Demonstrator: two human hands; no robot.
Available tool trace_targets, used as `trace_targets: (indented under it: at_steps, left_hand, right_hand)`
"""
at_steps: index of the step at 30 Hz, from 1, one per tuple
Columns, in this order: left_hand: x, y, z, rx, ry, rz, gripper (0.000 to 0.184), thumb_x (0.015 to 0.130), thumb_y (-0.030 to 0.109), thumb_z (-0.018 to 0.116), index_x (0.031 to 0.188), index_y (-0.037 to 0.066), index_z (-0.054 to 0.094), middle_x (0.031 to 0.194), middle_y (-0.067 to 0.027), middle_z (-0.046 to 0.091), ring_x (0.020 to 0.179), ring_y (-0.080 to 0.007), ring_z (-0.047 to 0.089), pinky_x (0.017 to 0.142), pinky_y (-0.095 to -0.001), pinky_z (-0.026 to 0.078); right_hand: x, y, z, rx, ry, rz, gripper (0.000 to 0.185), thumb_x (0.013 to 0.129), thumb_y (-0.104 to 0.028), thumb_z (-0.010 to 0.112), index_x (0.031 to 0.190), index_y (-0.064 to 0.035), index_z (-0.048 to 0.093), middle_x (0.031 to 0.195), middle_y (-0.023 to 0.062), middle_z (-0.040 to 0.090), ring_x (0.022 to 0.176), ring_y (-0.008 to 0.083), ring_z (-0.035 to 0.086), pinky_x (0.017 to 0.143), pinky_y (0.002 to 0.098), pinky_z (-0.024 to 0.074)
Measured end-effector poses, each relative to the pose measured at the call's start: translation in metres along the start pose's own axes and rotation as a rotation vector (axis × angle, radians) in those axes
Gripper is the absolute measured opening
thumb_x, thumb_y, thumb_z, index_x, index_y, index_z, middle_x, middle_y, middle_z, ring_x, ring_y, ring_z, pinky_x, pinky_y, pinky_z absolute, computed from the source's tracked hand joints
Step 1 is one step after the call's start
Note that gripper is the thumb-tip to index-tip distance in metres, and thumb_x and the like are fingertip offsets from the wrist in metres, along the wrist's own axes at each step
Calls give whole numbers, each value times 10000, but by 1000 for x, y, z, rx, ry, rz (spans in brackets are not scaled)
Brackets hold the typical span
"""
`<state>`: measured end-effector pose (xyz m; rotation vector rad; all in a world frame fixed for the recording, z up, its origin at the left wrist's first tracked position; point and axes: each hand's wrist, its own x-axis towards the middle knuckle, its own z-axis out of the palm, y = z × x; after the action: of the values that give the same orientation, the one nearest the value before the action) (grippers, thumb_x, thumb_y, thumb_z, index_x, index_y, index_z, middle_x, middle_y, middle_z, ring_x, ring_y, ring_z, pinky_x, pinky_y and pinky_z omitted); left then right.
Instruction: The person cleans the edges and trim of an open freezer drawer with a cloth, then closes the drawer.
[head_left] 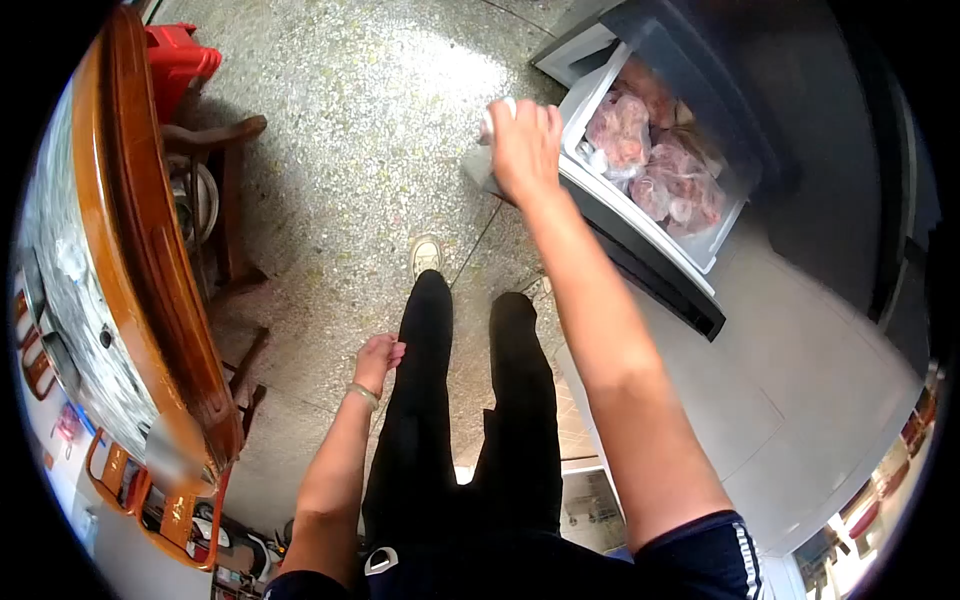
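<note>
White drawer juts at two o'clock, apparently for access — right hand clutching pale item, left hand — grip unclear.

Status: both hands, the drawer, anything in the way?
Right hand beside open drawer, whitish item in its grasp, partly hidden. Left hand low beside left leg, nothing visible in it. Bags of pinkish contents in drawer; no obvious obstruction.

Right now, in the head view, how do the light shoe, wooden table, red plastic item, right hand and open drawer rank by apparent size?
1. Wooden table
2. Open drawer
3. Right hand and red plastic item: too alike to rank
4. Light shoe
</note>
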<state>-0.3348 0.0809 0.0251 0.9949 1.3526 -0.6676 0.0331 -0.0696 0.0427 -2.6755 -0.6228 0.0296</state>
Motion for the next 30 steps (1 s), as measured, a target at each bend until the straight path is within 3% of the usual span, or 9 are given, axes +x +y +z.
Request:
trace_targets:
  at_steps: [5, 9, 13, 15, 17, 19, 22, 25, 30]
  left_hand:
    - [-5, 18, 8, 0, -39, 66, 261, 928, 226, 445, 1081, 42, 549, 900, -78, 645, 813, -165, 611, 739, -292, 493]
    - [2, 11, 7, 47, -24, 16, 263, 934, 244, 449, 1062, 42, 559, 880, -71, 640, 790, -152, 604, 738, -283, 489]
    - [5, 7, 9, 60, -22, 65, 264, 927, 269, 481, 1052, 54, 570, 870, -63, 638, 779, -146, 603, 730, -274, 489]
    - [4, 17, 13, 83, -27, 85, 266, 925, 272, 489, 1052, 55, 574, 874, -59, 637, 782, -146, 605, 732, -276, 489]
    - [-1, 23, 14, 126, -42, 145, 281, 923, 277, 494, 1076, 53, 567, 879, -49, 635, 787, -143, 607, 731, -274, 487]
    - [1, 34, 18, 125, -57, 205, 290, 918, 286, 506, 1061, 46, 583, 893, -39, 636, 790, -132, 605, 735, -272, 484]
    - [22, 64, 37, 261, -30, 382, 312, 916, 306, 507, 1048, 43, 611, 946, -48, 636, 845, -133, 597, 784, -279, 470]
    - [10, 133, 106, 317, 91, 631, 320, 928, 282, 481, 1060, 25, 616, 952, -49, 616, 856, -127, 544, 771, -270, 438]
    - [-6, 235, 189, 805, 227, 1369, 321, 929, 215, 445, 1159, 15, 548, 1227, -175, 479, 1147, -294, 454, 962, -367, 354]
  right_hand:
    - [17, 29, -26, 224, 80, 272, 278, 756, -174, 635, 997, -74, 540, 914, 172, 576, 916, 326, 538, 808, 458, 392]
    - [-46, -17, -35, 4, 9, -162, 223, 765, -83, 568, 979, -145, 557, 953, 129, 557, 980, 307, 506, 919, 527, 330]
    - [-4, -11, -2, -167, -172, -154, 196, 767, -133, 570, 955, -189, 576, 994, 113, 566, 1006, 291, 527, 955, 537, 304]
    - [35, 11, 10, -26, -287, 170, 164, 804, -162, 557, 967, -149, 573, 958, 128, 582, 999, 317, 531, 887, 473, 390]
    - [52, 36, -32, 293, -75, 508, 163, 824, -180, 561, 968, -103, 566, 917, 150, 590, 912, 340, 556, 771, 432, 447]
    - [36, 57, -53, 252, 321, 399, 196, 789, -73, 570, 985, -78, 570, 909, 163, 570, 799, 351, 561, 682, 453, 452]
    - [-12, 34, -74, 312, 334, 196, 292, 736, -33, 571, 1027, -55, 578, 934, 158, 550, 924, 317, 512, 811, 405, 400]
    - [-49, 7, -28, -7, -78, 27, 390, 747, -50, 563, 1087, -241, 591, 1169, 47, 491, 1161, 234, 431, 1000, 510, 284]
    - [-91, 54, -48, 124, 21, 94, 429, 746, -45, 572, 1120, -254, 567, 1160, 22, 473, 1170, 221, 415, 1011, 554, 230]
